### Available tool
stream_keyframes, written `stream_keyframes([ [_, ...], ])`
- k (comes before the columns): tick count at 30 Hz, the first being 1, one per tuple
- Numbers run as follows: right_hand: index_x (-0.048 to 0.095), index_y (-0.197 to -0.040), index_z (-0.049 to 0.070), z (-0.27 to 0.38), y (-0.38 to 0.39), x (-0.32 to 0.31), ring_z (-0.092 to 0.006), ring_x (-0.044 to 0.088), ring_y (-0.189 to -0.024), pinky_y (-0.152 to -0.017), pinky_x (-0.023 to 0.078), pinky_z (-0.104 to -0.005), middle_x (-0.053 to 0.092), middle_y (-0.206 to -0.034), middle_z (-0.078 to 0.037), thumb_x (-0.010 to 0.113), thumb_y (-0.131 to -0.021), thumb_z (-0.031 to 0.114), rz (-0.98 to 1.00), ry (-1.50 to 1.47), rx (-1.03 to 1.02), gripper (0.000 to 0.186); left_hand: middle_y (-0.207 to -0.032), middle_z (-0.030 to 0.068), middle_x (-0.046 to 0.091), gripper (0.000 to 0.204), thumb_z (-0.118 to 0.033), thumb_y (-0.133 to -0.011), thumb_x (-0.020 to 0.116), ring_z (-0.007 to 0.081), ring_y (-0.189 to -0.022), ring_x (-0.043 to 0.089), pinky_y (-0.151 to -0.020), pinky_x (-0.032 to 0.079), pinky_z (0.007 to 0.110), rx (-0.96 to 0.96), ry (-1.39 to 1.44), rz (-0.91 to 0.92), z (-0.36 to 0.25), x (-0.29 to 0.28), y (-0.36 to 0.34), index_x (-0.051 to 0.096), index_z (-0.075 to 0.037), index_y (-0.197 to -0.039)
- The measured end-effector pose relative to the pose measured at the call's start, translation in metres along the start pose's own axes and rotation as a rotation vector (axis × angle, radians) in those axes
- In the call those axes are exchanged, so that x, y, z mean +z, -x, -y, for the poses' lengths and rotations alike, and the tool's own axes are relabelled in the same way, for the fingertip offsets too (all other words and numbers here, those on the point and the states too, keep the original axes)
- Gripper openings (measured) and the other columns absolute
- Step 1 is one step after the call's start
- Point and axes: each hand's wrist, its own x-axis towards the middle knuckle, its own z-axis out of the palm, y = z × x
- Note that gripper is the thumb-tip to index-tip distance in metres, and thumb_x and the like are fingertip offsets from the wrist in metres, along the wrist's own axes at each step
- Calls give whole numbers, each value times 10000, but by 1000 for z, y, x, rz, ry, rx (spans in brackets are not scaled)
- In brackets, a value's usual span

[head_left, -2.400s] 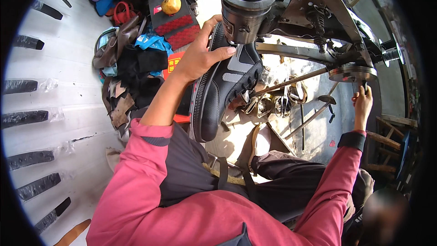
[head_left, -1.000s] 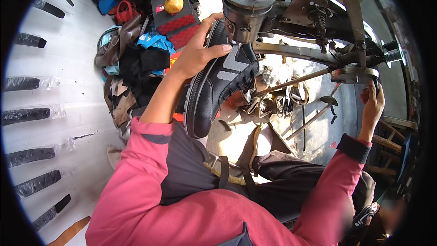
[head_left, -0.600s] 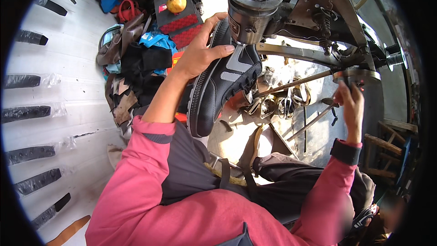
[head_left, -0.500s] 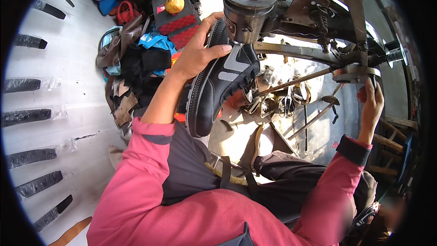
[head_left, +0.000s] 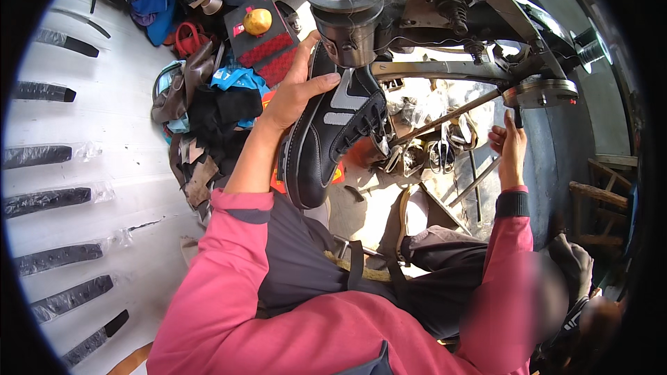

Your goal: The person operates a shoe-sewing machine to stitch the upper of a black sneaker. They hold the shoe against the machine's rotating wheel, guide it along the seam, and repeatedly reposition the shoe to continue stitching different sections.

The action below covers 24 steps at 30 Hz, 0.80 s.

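black lace-up shoe (head_left: 321,144) clamped in my left hand (head_left: 292,97)
sewing-machine head (head_left: 347,31) just right of it; well apart, my right hand (head_left: 511,148) is at the crank handle (head_left: 518,117), grip unclear.

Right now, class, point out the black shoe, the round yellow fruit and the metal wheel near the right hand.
Black shoe (head_left: 328,137), head view: side of its upper.
Round yellow fruit (head_left: 258,22), head view: middle of its skin.
Metal wheel (head_left: 543,94), head view: side of its rim.
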Motion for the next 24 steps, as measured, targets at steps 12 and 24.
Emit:
stream_keyframes([
  [12,665,-912,23,91,206,147,-423,696,-1026,-936,516,-494,702,-879,-122,771,-919,137,390,-358,-713,156,-1267,173,713,428,-246,-1070,533,247,-1133,704,-1003,562,374,-299,188,-79,7,11,3,578,23,-1399],
  [24,656,-1016,-30,97,232,140,-529,496,-1370,-1184,333,-564,462,-1441,-485,792,-823,209,593,-457,-720,336,-1263,133,716,510,-460,-1087,511,255,-1157,696,-1026,562,382,-563,315,-75,2,21,26,636,-53,-1367],
])
